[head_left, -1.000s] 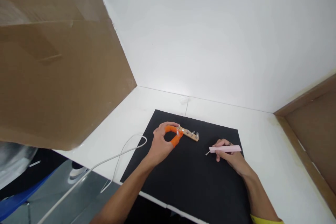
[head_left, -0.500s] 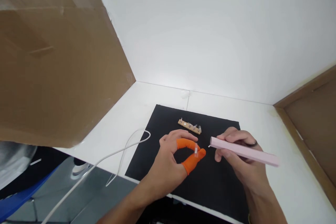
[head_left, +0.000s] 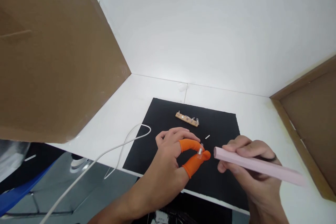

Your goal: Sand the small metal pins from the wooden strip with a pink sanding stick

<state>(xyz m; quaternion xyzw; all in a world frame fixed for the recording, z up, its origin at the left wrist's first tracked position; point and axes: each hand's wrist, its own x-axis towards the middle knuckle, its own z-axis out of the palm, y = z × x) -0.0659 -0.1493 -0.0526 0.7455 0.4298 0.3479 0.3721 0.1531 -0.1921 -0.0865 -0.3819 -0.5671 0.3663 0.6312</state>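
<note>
My left hand [head_left: 172,161], with orange finger cots on thumb and forefinger, pinches a small clear plastic piece [head_left: 200,151] that has a white part in it. In my right hand [head_left: 252,161] is a long pale pink faceted tube [head_left: 244,161], its open end pointing towards my left fingertips. The two hands are apart. A short white stick [head_left: 207,137] lies on the black mat [head_left: 162,119] beyond them. Further back on the mat rests a narrow wooden strip [head_left: 187,119] carrying several small clear pieces.
A white cable [head_left: 115,147] loops over the left edge of the mat and the white table [head_left: 110,126]. Brown cardboard [head_left: 57,59] stands at the left, with a brown-framed panel [head_left: 309,129] at the right and a white wall [head_left: 204,28] behind.
My right hand and the pink tube have shifted right and nearer to me, away from my left fingertips. The white stick, previously partly seen beside the tube's end, now shows whole.
</note>
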